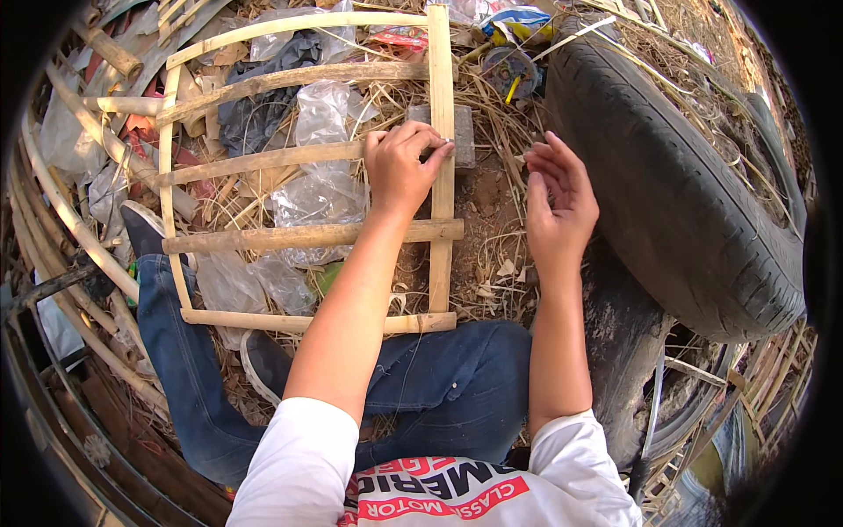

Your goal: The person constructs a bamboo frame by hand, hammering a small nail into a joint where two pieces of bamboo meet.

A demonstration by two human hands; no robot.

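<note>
A frame of pale bamboo slats (303, 237) lies across in front of me, several crosspieces joined to a flat upright strip (442, 79) on its right. My left hand (402, 167) rests where a middle crosspiece meets that strip. Its thumb and forefinger are pinched together at the strip's edge; a tiny bright point shows at the tips, too small to name. Beneath the joint sits a grey block (465, 151), partly hidden by the strip. My right hand (562, 198) is raised to the right of the frame, fingers loosely curled and thumb apart, with nothing seen in it.
A black tire (676, 176) leans on the right, close to my right hand. Clear plastic sheets (320, 206) and dry straw lie under the frame. Bent bamboo poles (75, 202) crowd the left side. My legs in blue jeans (465, 378) are folded at the near edge.
</note>
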